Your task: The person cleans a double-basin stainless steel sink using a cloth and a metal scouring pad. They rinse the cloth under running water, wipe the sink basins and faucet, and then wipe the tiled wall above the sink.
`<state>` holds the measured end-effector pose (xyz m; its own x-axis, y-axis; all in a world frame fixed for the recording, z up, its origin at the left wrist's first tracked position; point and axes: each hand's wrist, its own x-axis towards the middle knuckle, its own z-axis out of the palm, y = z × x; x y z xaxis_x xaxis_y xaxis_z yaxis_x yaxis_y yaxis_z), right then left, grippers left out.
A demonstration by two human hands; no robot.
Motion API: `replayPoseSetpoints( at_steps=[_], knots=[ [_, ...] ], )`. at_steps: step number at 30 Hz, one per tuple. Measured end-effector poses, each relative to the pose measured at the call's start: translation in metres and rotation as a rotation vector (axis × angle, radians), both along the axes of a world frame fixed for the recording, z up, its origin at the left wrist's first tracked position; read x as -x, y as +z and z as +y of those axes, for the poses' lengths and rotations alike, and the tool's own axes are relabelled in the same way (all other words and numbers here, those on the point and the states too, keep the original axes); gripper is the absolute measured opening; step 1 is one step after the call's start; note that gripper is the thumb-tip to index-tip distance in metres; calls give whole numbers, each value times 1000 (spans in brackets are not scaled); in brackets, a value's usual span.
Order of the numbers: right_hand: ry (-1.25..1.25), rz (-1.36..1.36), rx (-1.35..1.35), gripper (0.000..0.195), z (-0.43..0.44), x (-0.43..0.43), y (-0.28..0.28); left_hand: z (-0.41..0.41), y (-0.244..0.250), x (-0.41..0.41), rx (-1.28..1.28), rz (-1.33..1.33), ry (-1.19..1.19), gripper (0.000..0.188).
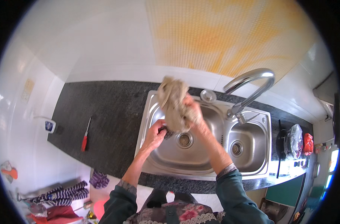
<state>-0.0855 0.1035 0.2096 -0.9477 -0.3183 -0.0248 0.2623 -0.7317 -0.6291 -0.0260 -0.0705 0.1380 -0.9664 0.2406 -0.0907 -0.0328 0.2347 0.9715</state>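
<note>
My right hand (193, 110) grips a beige-grey cloth (172, 103), which hangs bunched over the large bowl of the stainless steel double sink (181, 163). Just left of it and lower, my left hand (155, 135) pinches a small dark, mesh-like thing (167, 133), perhaps a scouring pad; the cloth partly hides it. Below both hands shows the large bowl's drain strainer (184, 140). To the right, a chrome faucet (252, 98) arches at the back of the sink.
A screwdriver with a red handle (84, 143) lies on the dark countertop (114, 112) at left, with a white bottle (50, 126) by the wall. A round clear lid-like thing (208, 96) sits behind the sink. Plastic-wrapped items (294, 141) and a red bag (308, 144) stand at right.
</note>
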Motion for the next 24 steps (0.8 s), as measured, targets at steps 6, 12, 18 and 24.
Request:
replayPoseSetpoints(
  at_steps=[6,12,18,24],
  knots=[
    [103,379,-726,39,7,-11,-14,22,28,-6,202,171,14,41],
    [-144,330,-893,29,31,-23,7,17,28,-6,275,80,45,23],
    [-32,380,-1019,70,5,-58,14,20,60,-21,388,188,-74,20],
    [-91,374,-811,51,-39,-15,37,-38,68,-21,112,53,54,32]
  ],
)
